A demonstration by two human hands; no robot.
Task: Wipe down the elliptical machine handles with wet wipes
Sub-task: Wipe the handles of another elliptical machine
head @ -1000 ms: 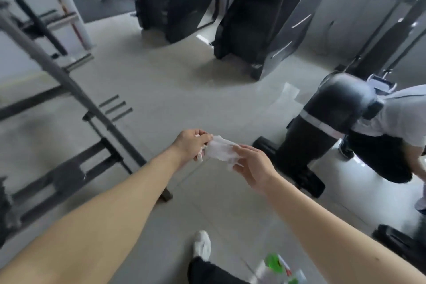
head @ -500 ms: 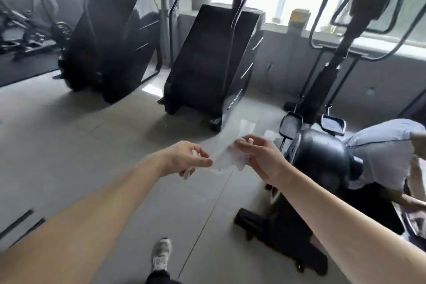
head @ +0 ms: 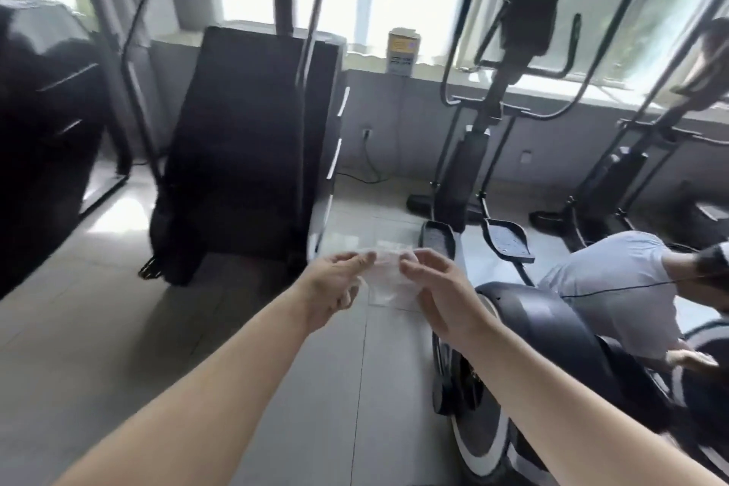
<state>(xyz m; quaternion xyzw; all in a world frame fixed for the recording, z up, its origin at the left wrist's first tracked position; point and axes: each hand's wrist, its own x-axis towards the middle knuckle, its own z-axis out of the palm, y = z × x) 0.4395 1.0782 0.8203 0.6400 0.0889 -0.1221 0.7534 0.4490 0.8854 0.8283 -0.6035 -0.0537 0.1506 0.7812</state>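
Observation:
A thin white wet wipe is stretched between my two hands at the middle of the view. My left hand pinches its left edge and my right hand grips its right edge. Beyond my hands stands a black elliptical machine with a console on its upright post. Its curved handles rise on both sides, well out of my hands' reach. Its two pedals lie just beyond the wipe. The flywheel housing sits under my right forearm.
A tall black stair-climber stands to the left, another dark machine beyond it. A second elliptical is at the right. A person in a light shirt crouches at the right. A yellow box rests on the windowsill.
My view has tilted up from the floor to the ellipticals and windows. Both hands have kept hold of the wipe and spread it out flatter between them.

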